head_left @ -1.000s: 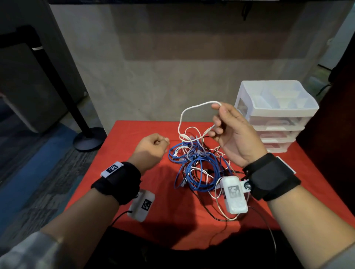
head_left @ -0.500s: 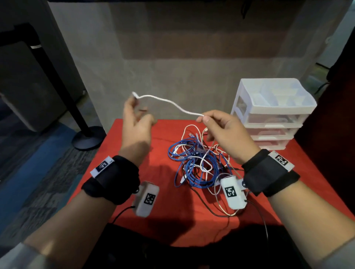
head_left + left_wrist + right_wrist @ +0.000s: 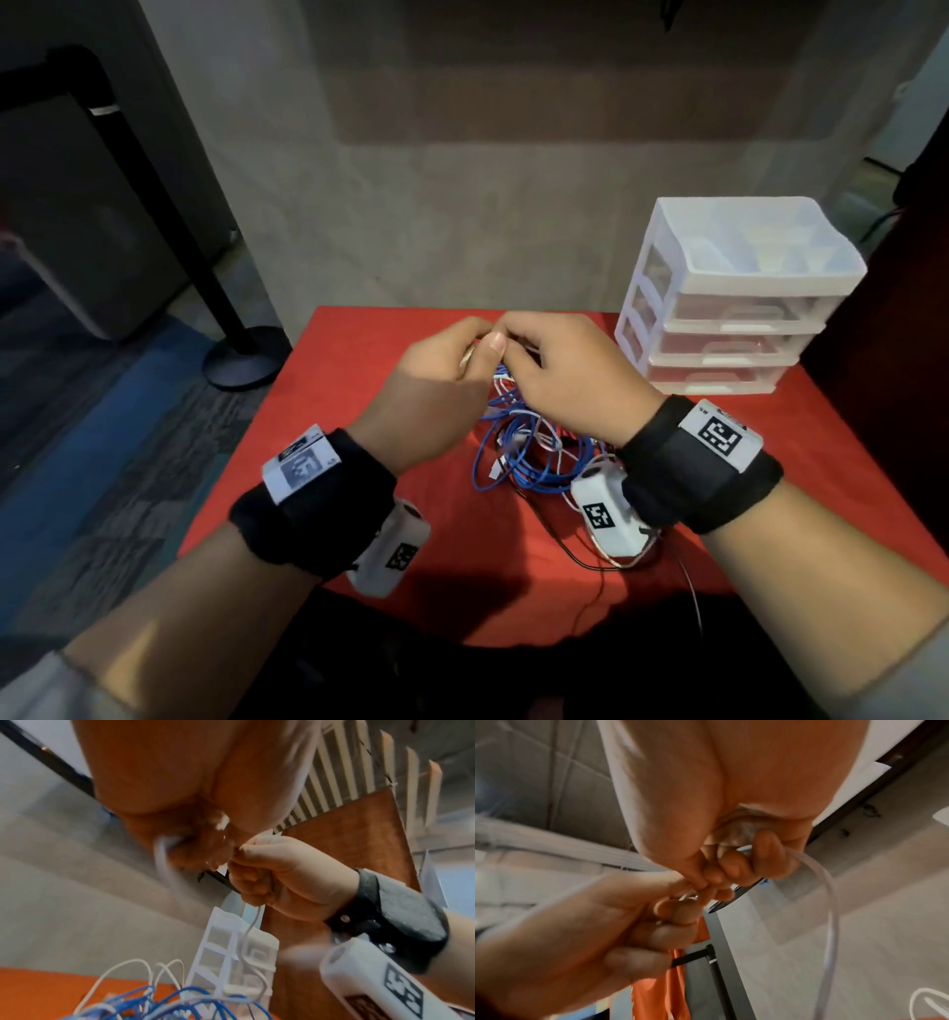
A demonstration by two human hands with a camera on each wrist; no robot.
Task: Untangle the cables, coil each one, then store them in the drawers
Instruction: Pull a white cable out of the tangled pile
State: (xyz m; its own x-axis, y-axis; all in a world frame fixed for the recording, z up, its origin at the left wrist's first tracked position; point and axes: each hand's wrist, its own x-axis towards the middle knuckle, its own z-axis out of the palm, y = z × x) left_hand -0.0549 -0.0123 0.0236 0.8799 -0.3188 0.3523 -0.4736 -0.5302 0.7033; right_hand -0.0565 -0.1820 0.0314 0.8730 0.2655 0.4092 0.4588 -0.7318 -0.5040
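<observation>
While both hands, left hand (image 3: 436,380) & right hand (image 3: 560,375), are pinching one thin white cable (image 3: 831,894), blue-and-white cable tangle (image 3: 518,442) is lying unsorted near-centre; white plastic drawer unit (image 3: 729,308) far right is sitting closed, nothing stored yet

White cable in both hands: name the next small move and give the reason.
Probably draw the hands apart again to pull more white cable free of the tangle. Left hand and right hand pinch it together above the pile, yet it runs down from the right hand into the blue and white knot on the red table. The drawers are shut.
</observation>
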